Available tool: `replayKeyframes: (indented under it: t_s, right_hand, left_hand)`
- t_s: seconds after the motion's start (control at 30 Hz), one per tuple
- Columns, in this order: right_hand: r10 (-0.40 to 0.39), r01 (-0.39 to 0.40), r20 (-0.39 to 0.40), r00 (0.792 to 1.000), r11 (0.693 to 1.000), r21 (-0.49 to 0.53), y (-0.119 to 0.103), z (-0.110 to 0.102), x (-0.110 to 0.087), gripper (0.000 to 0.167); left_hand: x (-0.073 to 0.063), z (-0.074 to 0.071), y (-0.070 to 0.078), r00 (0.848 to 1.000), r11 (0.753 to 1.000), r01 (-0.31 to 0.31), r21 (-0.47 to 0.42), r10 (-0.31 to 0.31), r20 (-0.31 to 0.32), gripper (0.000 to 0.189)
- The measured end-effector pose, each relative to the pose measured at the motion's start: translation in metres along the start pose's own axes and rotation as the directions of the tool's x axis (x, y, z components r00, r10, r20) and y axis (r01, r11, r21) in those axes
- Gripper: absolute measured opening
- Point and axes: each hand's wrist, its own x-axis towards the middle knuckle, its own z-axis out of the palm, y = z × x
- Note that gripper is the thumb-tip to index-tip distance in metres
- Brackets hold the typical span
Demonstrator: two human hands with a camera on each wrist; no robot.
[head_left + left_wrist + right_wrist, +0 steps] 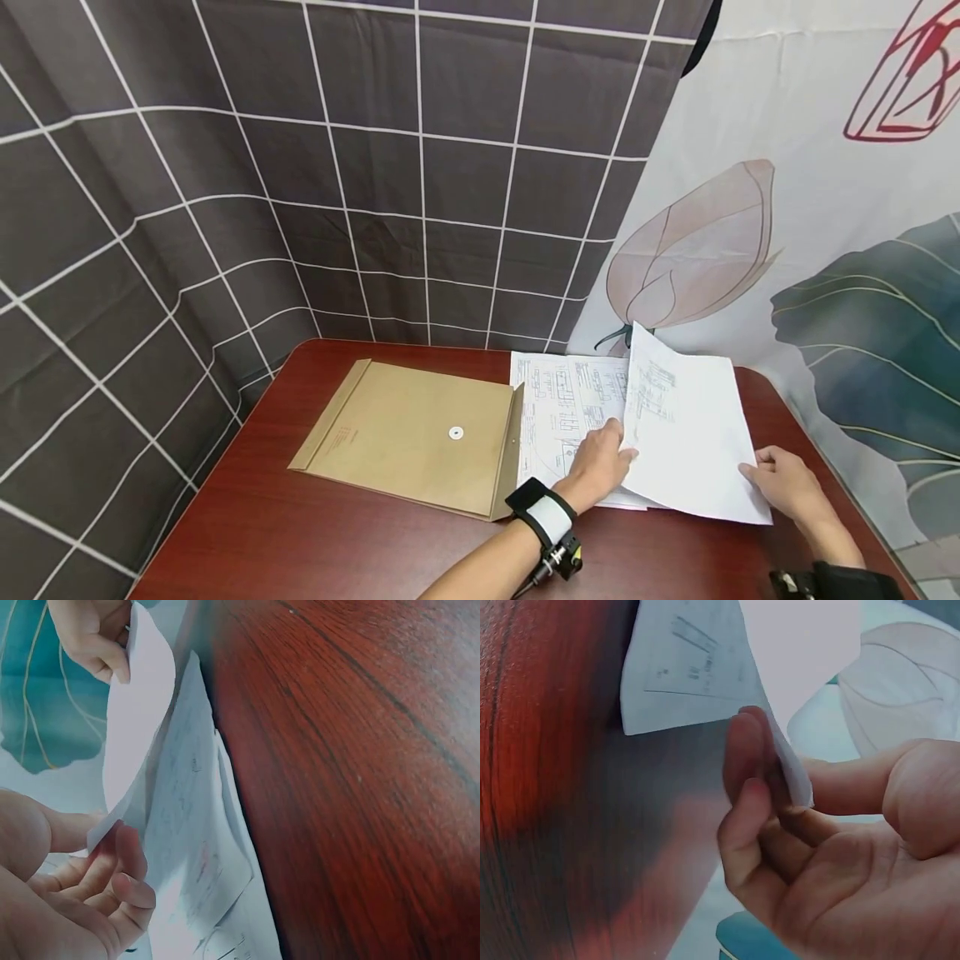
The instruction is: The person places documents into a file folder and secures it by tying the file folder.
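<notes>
A white paper sheet, printed side partly showing through, is lifted between both hands above more papers. My left hand pinches its left edge between thumb and fingers, as the left wrist view also shows. At the opposite lower corner my right hand pinches the sheet; in the right wrist view the thumb and fingers close on the paper edge. Beneath lie printed drawings, partly covered by the raised sheet. Lines and print show on their faces.
A brown paper envelope with a round white button lies left of the papers, its flap toward them. All rest on a dark red wooden table. A grey checked curtain and a floral cloth hang behind.
</notes>
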Motion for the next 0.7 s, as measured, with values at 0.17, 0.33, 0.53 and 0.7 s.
replayKeyframes:
  t_s: [0.17, 0.33, 0.53, 0.7]
  right_hand:
    - [-0.015, 0.020, -0.068, 0.998, 0.998, 0.067, 0.002, -0.006, -0.003, 0.040]
    - [-0.020, 0.029, -0.065, 0.998, 0.989, 0.146, 0.001, -0.010, -0.007, 0.046]
    - [-0.033, 0.045, -0.065, 0.997, 0.981, 0.189, -0.003, -0.014, -0.012, 0.055]
    - [-0.061, 0.079, -0.087, 0.994, 0.973, 0.219, -0.008, -0.015, -0.015, 0.054]
  left_hand:
    - [-0.003, -0.009, 0.001, 1.000, 1.000, -0.017, -0.009, 0.017, -0.003, 0.026]
    - [-0.004, -0.019, 0.001, 1.000, 0.998, 0.009, -0.068, -0.007, 0.029, 0.025]
    - [-0.007, -0.034, 0.001, 0.996, 0.986, 0.026, -0.167, -0.011, 0.089, 0.020]
    - [-0.010, -0.045, -0.001, 0.991, 0.969, 0.047, -0.241, -0.015, 0.132, 0.018]
